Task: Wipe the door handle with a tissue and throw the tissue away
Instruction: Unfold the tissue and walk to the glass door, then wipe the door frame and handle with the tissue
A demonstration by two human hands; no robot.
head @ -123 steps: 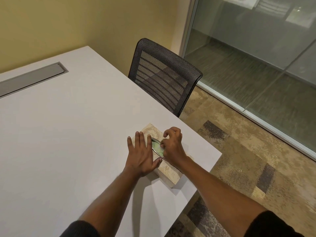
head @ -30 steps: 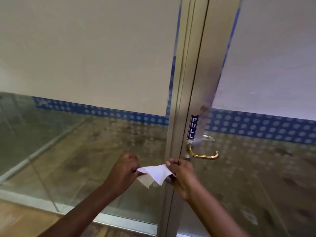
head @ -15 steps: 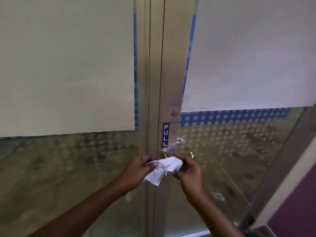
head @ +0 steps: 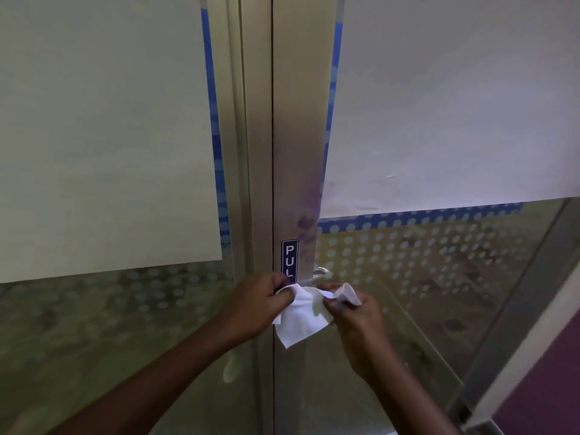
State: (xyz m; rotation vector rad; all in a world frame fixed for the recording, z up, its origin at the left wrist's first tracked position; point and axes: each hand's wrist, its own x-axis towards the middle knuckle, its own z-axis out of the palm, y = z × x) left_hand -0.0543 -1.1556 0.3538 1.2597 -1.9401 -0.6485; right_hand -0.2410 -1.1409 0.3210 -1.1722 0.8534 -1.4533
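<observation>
Glass door (head: 439, 277) ahead; left hand (head: 260, 304) and right hand (head: 354, 315) both pinch the tissue (head: 301, 321), hiding the handle (head: 321, 272).

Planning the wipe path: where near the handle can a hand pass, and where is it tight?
Free: the door stile above the PULL sign, and the dotted glass right of the handle. Crowded: at the handle itself, where the left hand and right hand stretch the tissue just below it, covering the sign's foot.

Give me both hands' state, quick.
Left hand: closed, pinching the left edge of the tissue.
Right hand: closed, pinching the tissue's right edge.
</observation>
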